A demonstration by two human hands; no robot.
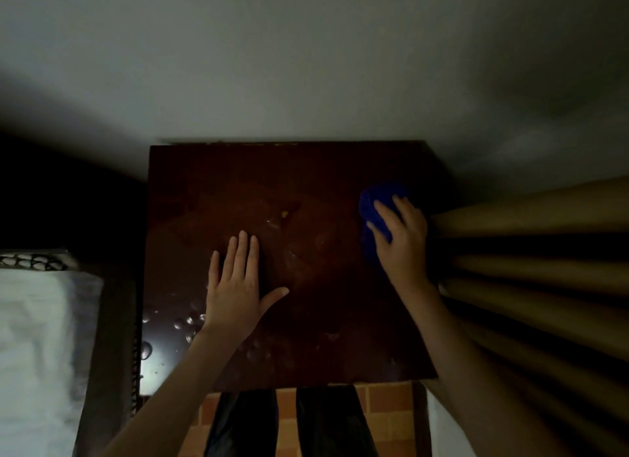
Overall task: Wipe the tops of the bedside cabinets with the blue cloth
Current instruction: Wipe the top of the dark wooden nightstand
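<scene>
The blue cloth [376,215] lies bunched on the right part of the bedside cabinet top [306,184], close to its right edge and about midway between front and back. The right hand [403,238] lies over it from the near side, fingers spread and curled down onto the fabric, pressing it against the wood; blue shows beyond the fingertips and along the hand's left side. The hand covers much of the cloth, so its full outline cannot be made out.

The left hand [236,286] is well apart from the cloth, toward the middle-left of the top. It is flat and open, palm down, fingers together and pointing away from the person, thumb stretched out to the right. It holds nothing.

The top is dark, glossy reddish-brown wood. Droplets of water [185,324] glint near its front-left corner, just left of the left wrist, and faint smears show across the centre between the two hands.

A pale wall [306,65] rises behind the cabinet. On the left is a bed with white bedding [37,337]. On the right, tan curtain folds [544,252] hang just beside the right hand. Below the front edge, orange floor tiles [388,409] and the person's dark trouser legs [326,422] are visible.
</scene>
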